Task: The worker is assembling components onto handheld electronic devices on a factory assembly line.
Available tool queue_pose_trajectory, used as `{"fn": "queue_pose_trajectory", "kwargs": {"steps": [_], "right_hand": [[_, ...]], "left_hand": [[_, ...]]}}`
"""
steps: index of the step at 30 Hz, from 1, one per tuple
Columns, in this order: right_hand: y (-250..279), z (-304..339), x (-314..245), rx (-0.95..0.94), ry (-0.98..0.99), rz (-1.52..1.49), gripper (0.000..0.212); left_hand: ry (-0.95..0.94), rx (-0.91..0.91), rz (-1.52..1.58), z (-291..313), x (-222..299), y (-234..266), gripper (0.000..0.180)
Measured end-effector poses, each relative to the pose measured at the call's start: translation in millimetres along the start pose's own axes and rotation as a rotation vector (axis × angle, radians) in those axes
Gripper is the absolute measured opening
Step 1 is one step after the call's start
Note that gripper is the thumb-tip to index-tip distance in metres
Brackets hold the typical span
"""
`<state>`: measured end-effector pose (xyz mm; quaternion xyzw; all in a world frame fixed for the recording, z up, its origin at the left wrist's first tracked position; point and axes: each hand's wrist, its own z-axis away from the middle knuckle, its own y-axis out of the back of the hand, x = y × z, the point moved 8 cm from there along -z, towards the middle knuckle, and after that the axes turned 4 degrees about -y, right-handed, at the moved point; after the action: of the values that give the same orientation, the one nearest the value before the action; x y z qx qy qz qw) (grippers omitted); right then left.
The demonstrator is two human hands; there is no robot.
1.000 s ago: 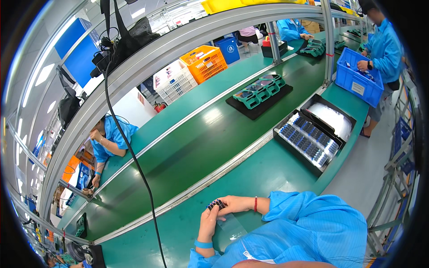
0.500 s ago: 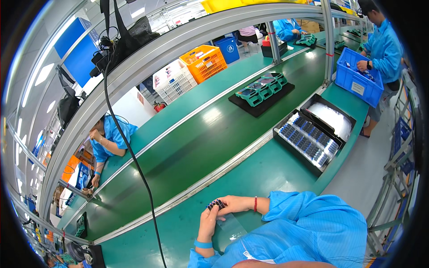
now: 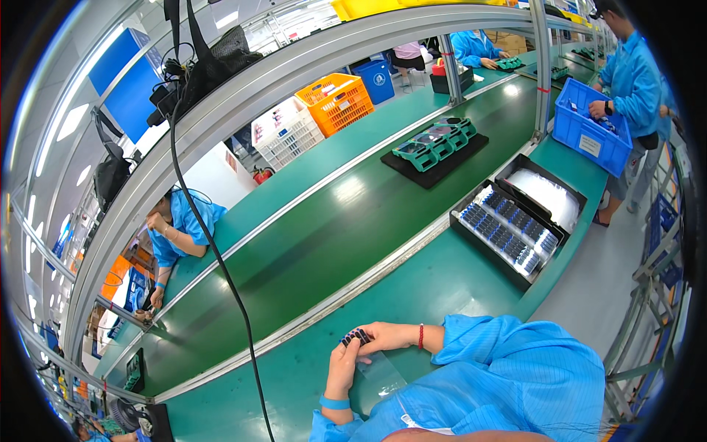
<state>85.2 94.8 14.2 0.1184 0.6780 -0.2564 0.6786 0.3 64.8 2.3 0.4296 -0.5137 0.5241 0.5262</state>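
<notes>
Head view: At the bottom center of the frame, a worker's two hands meet over a small dark strip (image 3: 356, 337) edged with blue. The left hand (image 3: 341, 366) curls around its near side, fingers closed on it; the right hand (image 3: 381, 337) pinches it from the right, a grip apparently meant to steady so small a piece from both sides. Clear film (image 3: 383, 377) hangs just below the fingers; whether it is attached to the strip cannot be told.

Right of center, a black tray (image 3: 536, 212) sits on the green bench (image 3: 412, 295), probably for easy reach. Similar pieces (image 3: 504, 234) lie in rows in its nearer compartment, perhaps to make picking simple, with clear sheets (image 3: 546, 193) in the farther one. Above center, teal frames (image 3: 436, 145) rest on a black mat (image 3: 425, 178), likely to cushion them on the belt (image 3: 309, 247). At upper right, a co-worker (image 3: 635, 81) stands with a hand over a blue crate (image 3: 582, 144).
</notes>
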Motion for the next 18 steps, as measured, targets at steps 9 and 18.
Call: {"fn": "queue_pose_trajectory", "kwargs": {"steps": [9,18], "right_hand": [[1,-1,2,-0.011,0.013,-0.013,0.022],[1,-3,12,-0.064,-0.048,-0.003,0.033]], "left_hand": [[-0.001,0.007,0.023,0,3,-3,0.030],[-0.004,-0.009,0.027,0,0,-2,0.030]]}}
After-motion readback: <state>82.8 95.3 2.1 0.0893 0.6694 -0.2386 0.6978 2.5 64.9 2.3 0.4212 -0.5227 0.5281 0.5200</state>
